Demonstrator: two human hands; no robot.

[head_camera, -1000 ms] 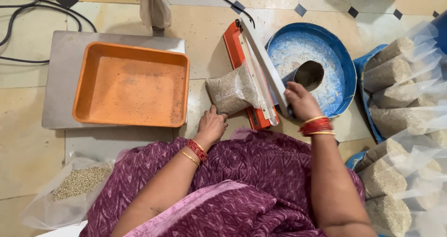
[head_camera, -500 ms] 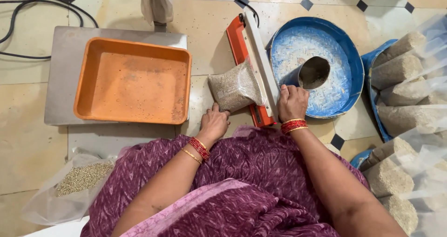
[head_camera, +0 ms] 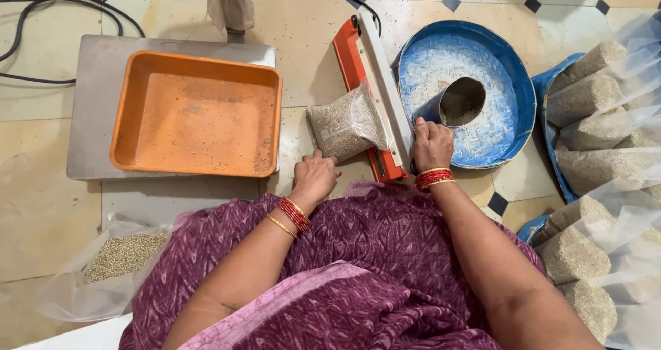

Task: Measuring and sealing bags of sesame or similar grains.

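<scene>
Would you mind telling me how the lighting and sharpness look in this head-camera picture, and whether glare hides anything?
Head view: soft, even light, with a faint shadow beside the orange tray; the left hand, right hand and grain bag are sharp; mild sheen on the clear filled bags at right, hiding nothing; frame edges bend slightly.

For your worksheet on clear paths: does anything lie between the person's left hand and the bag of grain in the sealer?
Nothing visible does. The left hand already touches the near end of the bag of grain, whose far edge lies under the sealer's bar, which the right hand presses.
</scene>
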